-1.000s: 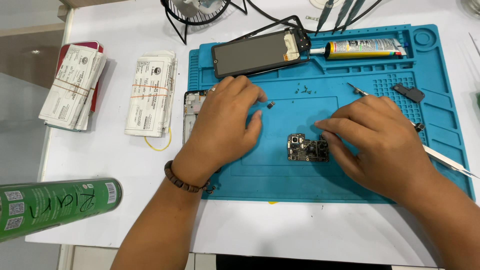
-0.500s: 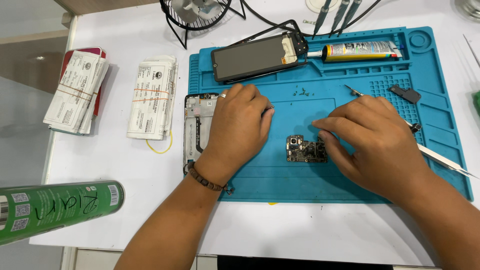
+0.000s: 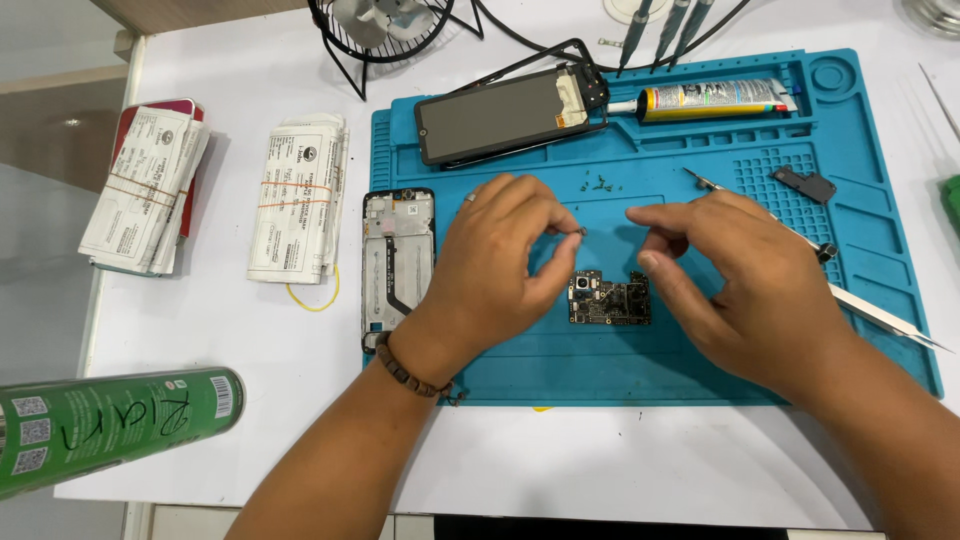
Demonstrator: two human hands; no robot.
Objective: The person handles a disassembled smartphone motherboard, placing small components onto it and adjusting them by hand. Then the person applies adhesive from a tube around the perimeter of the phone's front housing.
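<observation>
Blue repair mat (image 3: 700, 345), left hand (image 3: 500, 265) pinching tiny part (image 3: 581, 232), right hand (image 3: 745, 285) loosely curled, empty, above circuit board (image 3: 609, 298)

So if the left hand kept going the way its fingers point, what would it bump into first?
Probably the right hand. The left hand points right, pinching a tiny part, and the right fingertips sit just across a small gap above the blue mat. Height is hard to judge, so they might pass.
</observation>
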